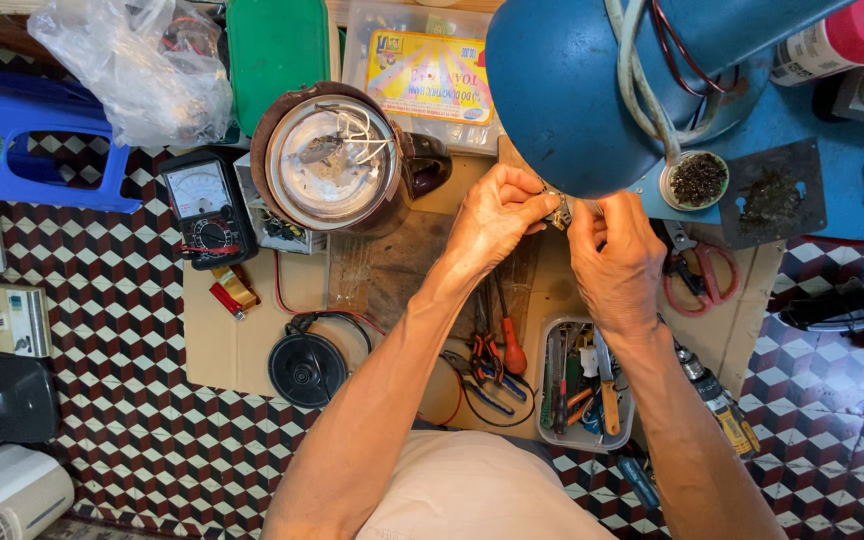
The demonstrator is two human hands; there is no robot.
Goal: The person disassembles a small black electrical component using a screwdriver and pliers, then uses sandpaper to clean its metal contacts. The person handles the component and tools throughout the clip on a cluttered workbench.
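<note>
Metal part (pixel 559 212), small and dark, is pinched between both hands just under the rim of the blue lamp shade (pixel 572 90), above the far middle of the cardboard sheet (pixel 222 340) that covers the patterned floor. The left hand (pixel 492 215) closes its fingertips narrowly on the part from one side, and the right hand (pixel 617 255) grips it from the other side; what exactly the right fingers do is hidden. To do this well, I think both wrists should stay steady, with the part kept in the lamp light, because it is tiny and could slip easily. Near the left hand an opened kettle (pixel 337 160) lies with its metal bottom turned up. Beside it is a black meter (pixel 207 205). A tray of tools (pixel 582 385) stands near the person, and red scissors (pixel 697 275) lie beside the right hand.
</note>
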